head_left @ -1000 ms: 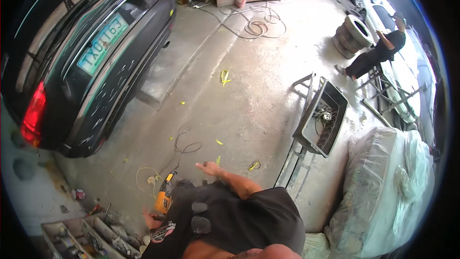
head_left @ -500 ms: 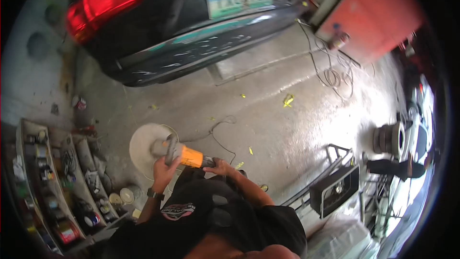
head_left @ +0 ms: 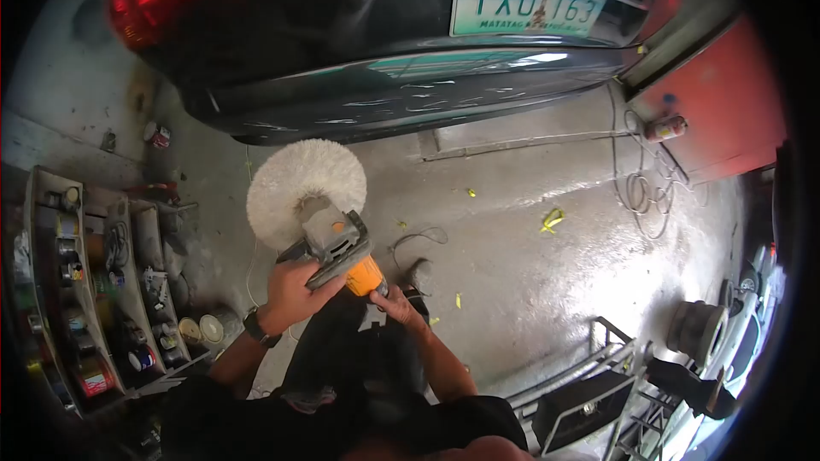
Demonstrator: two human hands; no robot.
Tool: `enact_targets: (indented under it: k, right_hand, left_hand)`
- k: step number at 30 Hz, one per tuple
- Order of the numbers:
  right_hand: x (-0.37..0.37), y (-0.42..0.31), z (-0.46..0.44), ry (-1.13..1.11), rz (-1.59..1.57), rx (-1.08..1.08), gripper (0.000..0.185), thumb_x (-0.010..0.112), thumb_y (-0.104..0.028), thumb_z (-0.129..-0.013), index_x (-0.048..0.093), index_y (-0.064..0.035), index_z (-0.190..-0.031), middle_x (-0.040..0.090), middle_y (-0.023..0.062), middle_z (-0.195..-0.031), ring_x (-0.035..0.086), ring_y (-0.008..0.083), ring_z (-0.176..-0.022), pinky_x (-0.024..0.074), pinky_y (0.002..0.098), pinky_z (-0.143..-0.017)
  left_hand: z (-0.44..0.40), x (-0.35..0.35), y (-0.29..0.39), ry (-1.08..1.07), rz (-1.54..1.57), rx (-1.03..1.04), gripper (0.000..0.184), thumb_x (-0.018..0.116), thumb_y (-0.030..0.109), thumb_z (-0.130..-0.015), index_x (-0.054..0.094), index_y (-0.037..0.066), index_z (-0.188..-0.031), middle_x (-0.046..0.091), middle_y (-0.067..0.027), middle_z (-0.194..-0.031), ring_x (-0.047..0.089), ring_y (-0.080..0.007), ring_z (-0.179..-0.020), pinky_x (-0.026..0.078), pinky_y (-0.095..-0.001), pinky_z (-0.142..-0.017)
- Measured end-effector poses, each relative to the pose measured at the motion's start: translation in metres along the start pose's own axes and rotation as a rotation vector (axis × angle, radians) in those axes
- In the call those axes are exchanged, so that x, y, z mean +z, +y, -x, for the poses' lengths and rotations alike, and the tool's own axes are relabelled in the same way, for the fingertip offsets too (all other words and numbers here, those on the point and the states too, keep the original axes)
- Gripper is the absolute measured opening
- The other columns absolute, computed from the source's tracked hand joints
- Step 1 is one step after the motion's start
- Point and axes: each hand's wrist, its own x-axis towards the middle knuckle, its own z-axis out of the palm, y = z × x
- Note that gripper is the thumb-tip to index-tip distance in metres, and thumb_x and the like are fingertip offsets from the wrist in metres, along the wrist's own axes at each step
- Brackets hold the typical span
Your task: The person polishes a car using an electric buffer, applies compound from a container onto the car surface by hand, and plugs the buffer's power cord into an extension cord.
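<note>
In the head view I hold an orange and grey polisher point(head_left: 366, 275) in front of my legs. A round, fluffy white wool pad point(head_left: 309, 183) is fitted to its front and sits below and a little apart from the car bumper. My left hand point(head_left: 295, 294) is closed around the handle near the polisher's head, with a dark watch on that wrist. My right hand point(head_left: 395, 305) grips the rear end of the body. Pale scratch-like streaks run along the lower part of the dark car's bumper point(head_left: 401, 102).
Shelves point(head_left: 94, 316) with cans and tools stand at left. A can point(head_left: 156, 134) sits by the wall. Coiled hose point(head_left: 645, 192) lies near a red panel point(head_left: 717, 102). Yellow scraps point(head_left: 552, 220) dot the floor. A floodlight point(head_left: 585, 407) and a wheel rim point(head_left: 698, 329) are at right, near another person point(head_left: 696, 386).
My view has moved closer to the car. The polisher has come up and tilted, its wool pad now nearer the bumper and larger in view. Both hands still hold it.
</note>
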Motion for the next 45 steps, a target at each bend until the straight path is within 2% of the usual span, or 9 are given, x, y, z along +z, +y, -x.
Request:
enact_targets:
  k: [5,9,14,24,26,29,35,37,45]
  right_hand:
    - [-0.007,0.034,-0.059,0.222,-0.204,-0.249,0.059,0.08,-0.05,-0.076,0.068,0.0035,-0.097,0.064,-0.0007,-0.08,0.055,0.008,-0.075,0.0481,0.0278,-0.069]
    - [-0.049,0.037,-0.096,0.273,-0.03,-0.312,0.066,0.083,-0.051,-0.071,0.068,0.005,-0.101,0.07,0.0039,-0.084,0.061,0.009,-0.079,0.0514,0.031,-0.072]
    - [-0.107,0.012,-0.144,0.393,0.143,-0.536,0.072,0.083,-0.061,-0.062,0.071,-0.003,-0.104,0.073,0.0143,-0.086,0.073,0.0267,-0.085,0.0548,0.0367,-0.075]
    - [-0.15,0.077,-0.251,0.551,-0.092,-0.714,0.043,0.075,-0.023,-0.069,0.069,0.0023,-0.103,0.072,0.0078,-0.089,0.068,0.0162,-0.079,0.0538,0.0315,-0.072]
    - [-0.165,0.078,-0.257,0.529,-0.254,-0.741,0.051,0.081,-0.033,-0.071,0.066,0.0022,-0.104,0.069,0.0095,-0.086,0.065,0.0156,-0.067,0.0511,0.0292,-0.058]
    - [-0.168,0.067,-0.255,0.651,-0.26,-0.891,0.075,0.071,-0.069,-0.076,0.062,0.0037,-0.094,0.065,0.009,-0.08,0.067,0.0192,-0.069,0.0495,0.0308,-0.055]
    - [-0.153,0.067,-0.261,0.758,-0.024,-1.008,0.082,0.067,-0.069,-0.08,0.057,0.0089,-0.103,0.065,0.0122,-0.083,0.066,0.0219,-0.065,0.0534,0.0344,-0.058]
    - [-0.128,0.062,-0.256,0.7,0.019,-0.95,0.082,0.067,-0.072,-0.077,0.064,0.0075,-0.097,0.065,0.005,-0.086,0.058,0.0131,-0.078,0.0484,0.0322,-0.068]
    - [-0.036,0.001,-0.225,0.731,0.183,-0.883,0.05,0.074,-0.038,-0.077,0.064,0.0086,-0.093,0.066,0.0056,-0.083,0.059,0.0125,-0.077,0.0485,0.0316,-0.069]
  left_hand:
    - [-0.019,0.046,-0.039,-0.081,0.012,-0.02,0.022,0.079,0.025,-0.077,0.069,0.006,-0.079,0.06,-0.0096,-0.06,0.058,-0.0274,-0.051,0.043,-0.0344,-0.049]
    - [-0.026,0.081,-0.073,-0.043,0.022,0.023,0.032,0.078,0.025,-0.076,0.056,0.003,-0.069,0.051,-0.0078,-0.059,0.048,-0.0248,-0.051,0.035,-0.035,-0.051]
    - [-0.027,0.12,-0.134,0.07,-0.044,0.189,0.035,0.084,0.03,-0.071,0.061,0.005,-0.07,0.053,-0.0064,-0.057,0.051,-0.026,-0.05,0.039,-0.0347,-0.052]
    - [-0.102,0.182,-0.145,0.269,-0.326,0.681,0.031,0.085,0.034,-0.068,0.066,0.01,-0.071,0.058,-0.0014,-0.056,0.053,-0.0172,-0.046,0.039,-0.0304,-0.048]
    - [-0.116,0.199,-0.142,0.37,-0.271,0.77,0.033,0.083,0.036,-0.072,0.061,0.012,-0.066,0.055,0.0003,-0.053,0.049,-0.0164,-0.042,0.036,-0.0296,-0.046]
    - [-0.144,0.206,-0.143,0.651,-0.258,1.014,0.046,0.083,0.046,-0.071,0.052,0.014,-0.059,0.042,0.0032,-0.048,0.043,-0.0159,-0.04,0.034,-0.0302,-0.046]
    - [-0.128,0.194,-0.193,0.935,0.003,0.963,0.058,0.092,0.05,-0.056,0.048,0.012,-0.06,0.042,0.0021,-0.051,0.042,-0.0165,-0.043,0.032,-0.0282,-0.048]
    - [-0.109,0.178,-0.217,0.966,0.051,0.945,0.059,0.093,0.05,-0.055,0.048,0.012,-0.06,0.042,0.0017,-0.051,0.042,-0.0166,-0.043,0.032,-0.0284,-0.047]
    - [-0.073,0.102,-0.261,1.112,0.115,0.904,0.06,0.093,0.048,-0.057,0.047,0.01,-0.058,0.045,-0.0001,-0.051,0.043,-0.0151,-0.043,0.034,-0.0275,-0.046]
